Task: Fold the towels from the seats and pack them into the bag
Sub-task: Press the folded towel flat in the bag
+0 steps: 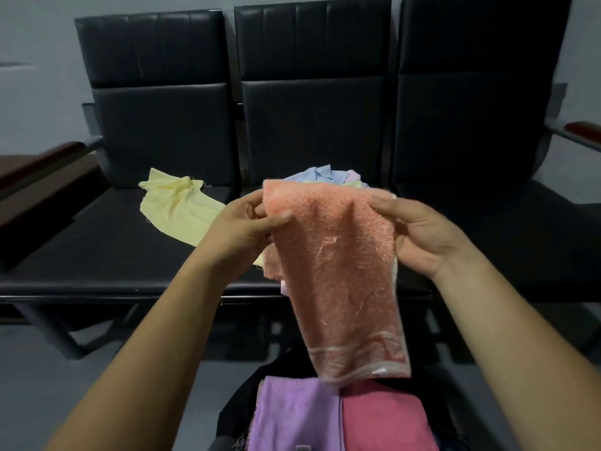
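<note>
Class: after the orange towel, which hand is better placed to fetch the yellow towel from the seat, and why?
Left, probably: the yellow towel lies just beyond the left hand; the right hand sits across the orange towel.

Rough terry orange towel (338, 265); smooth, faintly glossy leatherette seats (162, 125).

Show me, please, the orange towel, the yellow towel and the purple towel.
orange towel (338, 271): head view, middle of hanging cloth.
yellow towel (175, 213): head view, flat middle.
purple towel (292, 415): head view, top face.

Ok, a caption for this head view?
Left hand and right hand hold the orange towel over the bag, purple towel and pink towel inside; yellow towel lies on the seat.
</note>
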Tool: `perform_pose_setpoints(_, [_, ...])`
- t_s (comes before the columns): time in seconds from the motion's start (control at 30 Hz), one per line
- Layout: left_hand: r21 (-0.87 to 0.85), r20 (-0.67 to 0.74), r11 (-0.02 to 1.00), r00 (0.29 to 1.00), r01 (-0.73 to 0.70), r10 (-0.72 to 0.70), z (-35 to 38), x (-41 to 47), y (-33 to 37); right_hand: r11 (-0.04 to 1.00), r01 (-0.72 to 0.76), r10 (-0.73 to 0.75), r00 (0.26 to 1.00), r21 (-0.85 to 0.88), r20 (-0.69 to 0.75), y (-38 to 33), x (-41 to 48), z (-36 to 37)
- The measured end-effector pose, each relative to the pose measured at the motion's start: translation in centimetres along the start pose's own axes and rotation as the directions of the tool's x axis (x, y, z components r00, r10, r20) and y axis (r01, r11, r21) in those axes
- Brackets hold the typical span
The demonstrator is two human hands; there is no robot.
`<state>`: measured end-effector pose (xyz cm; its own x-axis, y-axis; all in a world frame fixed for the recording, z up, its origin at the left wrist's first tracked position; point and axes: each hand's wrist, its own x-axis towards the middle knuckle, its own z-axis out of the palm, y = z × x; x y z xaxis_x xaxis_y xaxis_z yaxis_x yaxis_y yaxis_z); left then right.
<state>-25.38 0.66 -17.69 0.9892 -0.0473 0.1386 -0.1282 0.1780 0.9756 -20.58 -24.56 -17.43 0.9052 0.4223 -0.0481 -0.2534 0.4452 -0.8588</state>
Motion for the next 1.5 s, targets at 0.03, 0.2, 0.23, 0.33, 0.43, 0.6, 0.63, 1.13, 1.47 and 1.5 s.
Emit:
perform_pose_setpoints(0.03, [0.067, -0.001, 0.998, 1.0, -0.009, 0.009, -0.1, -0.1, 0.1, 0.997, 0.038, -0.04, 0.999, -0.065, -0.021, -0.1, 0.1, -0.2])
perform_pose_setpoints(0.2, [0.504, -0.115, 0.861, 0.984, -0.063, 0.139, 0.4, -0.7, 0.6, 0.883, 0.173, -0.263, 0.952, -0.436, -0.156, -0.3, -0.1, -0.4])
perform_pose_setpoints(0.23, [0.488, -0.144, 0.871, 0.98, -0.052, 0.14, 0.5, -0.8, 0.7, 0.881, 0.173, -0.269, 0.949, -0.44, -0.165, -0.3, -0.2, -0.4])
perform_pose_setpoints(0.33, [0.391, -0.235, 0.92, 0.969, 0.02, 0.079, 0.9, -1.0, 1.1, 0.928, 0.113, -0.19, 0.963, -0.354, -0.192, -0.1, -0.3, 0.1])
perform_pose_setpoints(0.43, [0.187, -0.132, 0.982, 0.991, 0.042, -0.018, 0.8, -1.3, 1.4, 0.999, 0.034, -0.032, 0.989, 0.013, -0.147, -0.4, -0.6, 0.3])
perform_pose_setpoints(0.6, [0.366, -0.076, 0.931, 0.996, -0.005, 0.035, 0.5, -1.8, 1.4, 0.997, 0.034, -0.036, 0.999, -0.075, -0.023, -1.0, -1.6, -0.8])
perform_pose_setpoints(0.63, [0.415, -0.105, 0.91, 0.993, -0.005, 0.053, 0.5, -1.9, 1.3, 0.988, 0.05, -0.06, 0.996, -0.145, -0.06, -0.9, -1.6, -0.8])
perform_pose_setpoints(1.13, [0.147, -0.026, 0.989, 0.999, -0.032, 0.037, 1.2, -2.1, 1.4, 1.0, 0.006, -0.006, 1.0, 0.019, -0.005, -1.1, -2.1, -1.2])
perform_pose_setpoints(1.47, [0.276, -0.249, 0.961, 0.964, -0.019, 0.09, 1.4, -2.0, 1.3, 0.983, 0.098, -0.122, 0.98, -0.155, -0.158, -0.4, -1.7, -1.5])
perform_pose_setpoints(1.5, [0.225, -0.214, 0.974, 0.974, -0.026, 0.075, 1.3, -2.0, 1.3, 0.99, 0.093, -0.106, 0.985, -0.102, -0.132, -0.5, -1.7, -1.5])
